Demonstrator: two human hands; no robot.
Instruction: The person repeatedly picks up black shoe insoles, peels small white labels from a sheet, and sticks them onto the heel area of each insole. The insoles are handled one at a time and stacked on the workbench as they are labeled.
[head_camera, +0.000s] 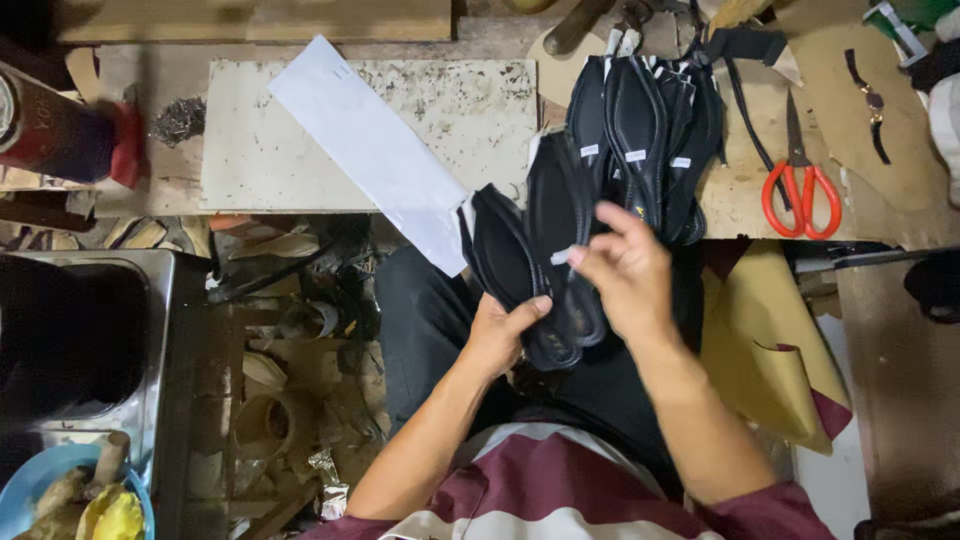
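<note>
My left hand (503, 330) grips a fanned stack of black shoe insoles (545, 245) from below, over my lap. My right hand (620, 270) is above the stack, its thumb and fingers pinching a small white label (562, 256) on one insole. A pile of more black insoles (645, 125) with white labels lies on the workbench just beyond my hands.
A long white paper strip (375, 150) lies across a stained white board (270, 140) on the bench. Orange-handled scissors (800, 185) rest at the right. A dark red can (50, 130) stands at the left. A metal box (90, 340) and scraps sit below left.
</note>
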